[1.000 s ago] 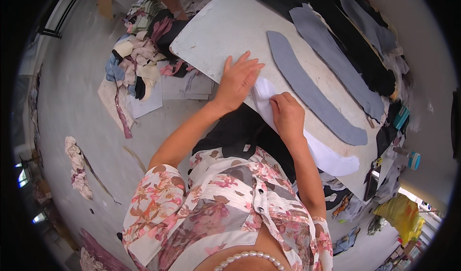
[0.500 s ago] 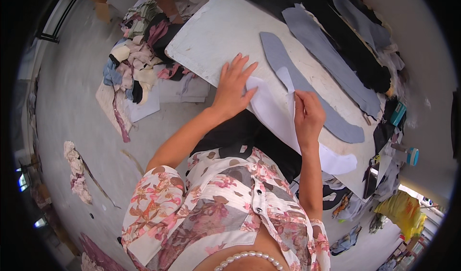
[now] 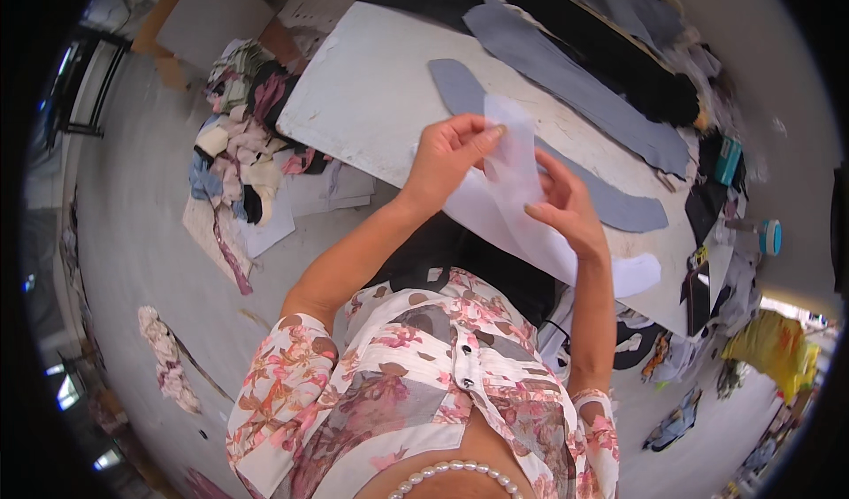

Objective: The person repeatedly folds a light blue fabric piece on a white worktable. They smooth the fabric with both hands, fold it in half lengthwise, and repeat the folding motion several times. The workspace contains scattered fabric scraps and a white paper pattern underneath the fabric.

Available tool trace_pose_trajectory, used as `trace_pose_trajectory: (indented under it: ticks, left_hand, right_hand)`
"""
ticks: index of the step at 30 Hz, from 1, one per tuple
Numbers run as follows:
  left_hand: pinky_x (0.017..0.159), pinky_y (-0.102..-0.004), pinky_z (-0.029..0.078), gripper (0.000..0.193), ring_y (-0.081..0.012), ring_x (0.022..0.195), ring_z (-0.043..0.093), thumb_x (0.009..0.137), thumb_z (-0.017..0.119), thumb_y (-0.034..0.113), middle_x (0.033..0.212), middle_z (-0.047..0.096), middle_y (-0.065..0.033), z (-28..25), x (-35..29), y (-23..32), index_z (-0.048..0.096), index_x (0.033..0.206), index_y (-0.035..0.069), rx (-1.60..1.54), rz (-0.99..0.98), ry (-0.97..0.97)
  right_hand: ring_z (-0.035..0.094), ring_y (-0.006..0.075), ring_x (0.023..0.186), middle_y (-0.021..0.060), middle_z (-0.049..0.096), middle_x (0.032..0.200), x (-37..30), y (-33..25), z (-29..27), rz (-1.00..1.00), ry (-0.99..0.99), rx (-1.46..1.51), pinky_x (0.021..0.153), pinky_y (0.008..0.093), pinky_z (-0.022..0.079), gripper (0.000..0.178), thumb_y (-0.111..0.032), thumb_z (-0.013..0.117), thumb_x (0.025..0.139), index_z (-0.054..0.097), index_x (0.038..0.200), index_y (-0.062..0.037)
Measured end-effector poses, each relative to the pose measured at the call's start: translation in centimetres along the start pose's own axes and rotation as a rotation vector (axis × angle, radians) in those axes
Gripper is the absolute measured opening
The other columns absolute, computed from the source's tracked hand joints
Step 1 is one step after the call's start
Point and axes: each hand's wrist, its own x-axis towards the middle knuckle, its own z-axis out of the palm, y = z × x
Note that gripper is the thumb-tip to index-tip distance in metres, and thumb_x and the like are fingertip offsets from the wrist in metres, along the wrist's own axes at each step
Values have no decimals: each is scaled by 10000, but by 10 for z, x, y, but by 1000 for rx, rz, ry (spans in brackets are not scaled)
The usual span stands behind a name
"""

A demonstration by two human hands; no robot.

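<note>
A thin, see-through white strip (image 3: 511,150) is raised above the table, its upper end pinched between the thumb and fingers of my left hand (image 3: 451,159). My right hand (image 3: 570,203) is beside the strip's right edge, fingers curved and thumb apart; whether a fingertip touches it I cannot tell. Under the strip, a white curved piece (image 3: 539,244) lies along the table's near edge, partly covered. Beyond it a blue-grey curved fabric piece (image 3: 623,207) rests flat, its middle hidden by the strip and my hands.
On the white table (image 3: 354,83), larger blue-grey fabric (image 3: 575,83) and black fabric (image 3: 619,70) lie toward the far right. A phone (image 3: 699,297) and a teal box (image 3: 727,160) are at the right edge. Fabric scraps (image 3: 243,154) are heaped left of the table.
My left hand has come off the tabletop and now pinches the white strip, which has been lifted and spread. My right hand has loosened its pinch, with its fingers now apart.
</note>
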Motion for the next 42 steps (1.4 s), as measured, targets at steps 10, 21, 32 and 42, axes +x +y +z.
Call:
trace_pose_trajectory:
  ticks: [10, 21, 32, 42]
  left_hand:
    - [783, -329, 572, 220, -205, 886, 687, 865, 684, 71, 964, 684, -107, 90, 56, -17, 592, 1054, 4, -470, -185, -96]
    - [720, -281, 561, 168, -144, 788, 660, 851, 709, 67, 889, 682, -64, 13, 62, -19, 652, 998, 10, -170, -168, 59]
    - [508, -206, 457, 175, -78, 586, 592, 861, 718, 155, 735, 655, -30, -93, 81, -12, 662, 900, -6, 399, -109, 191]
    - [600, -248, 484, 199, -102, 614, 615, 813, 746, 238, 708, 684, -23, -96, 107, -23, 715, 848, 45, 1090, 64, 423]
  right_hand:
    - [533, 29, 623, -31, 588, 730, -188, -107, -147, 185, 564, -669, 548, 162, 381, 530, -74, 753, 698, 601, 1204, -24]
    - [503, 36, 671, -26, 558, 725, -131, -77, -111, 235, 405, -683, 627, 172, 388, 450, 26, 719, 727, 601, 1159, -17]
    - [492, 124, 610, 24, 539, 671, -38, -11, -79, 201, 320, -876, 618, 250, 428, 430, -6, 750, 711, 611, 1116, -48]
    - [521, 152, 605, 62, 565, 664, -20, -9, -79, 214, 340, -892, 606, 276, 435, 390, -21, 739, 725, 608, 1091, -57]
